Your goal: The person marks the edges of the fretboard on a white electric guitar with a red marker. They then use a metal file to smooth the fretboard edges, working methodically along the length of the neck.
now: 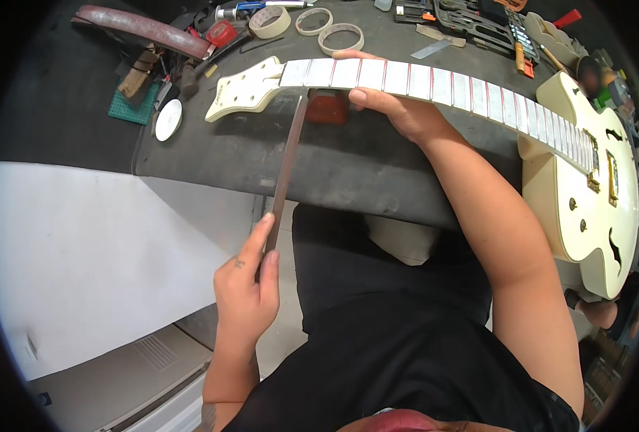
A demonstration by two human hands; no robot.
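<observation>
A cream hollow-body guitar (550,180) lies across the bench, its body at the right and its headstock (242,93) at the left. Whitish strips cover the fretboard (420,81) between the frets, some showing reddish edges. My right hand (406,115) is closed around the middle of the neck, thumb on the near side and fingertips on the far side. In my left hand (247,291) is a long, narrow file (288,165), index finger stretched along it. Its far tip is just short of the neck's near edge, close to the headstock; contact cannot be made out.
Beneath the neck sits a red block (327,108). Masking tape rolls (269,23) and a curved reddish bar (139,30) lie at the back. A white dish (168,119) is near the left edge, by a green mat (133,106). Tool cases (478,25) crowd the back right.
</observation>
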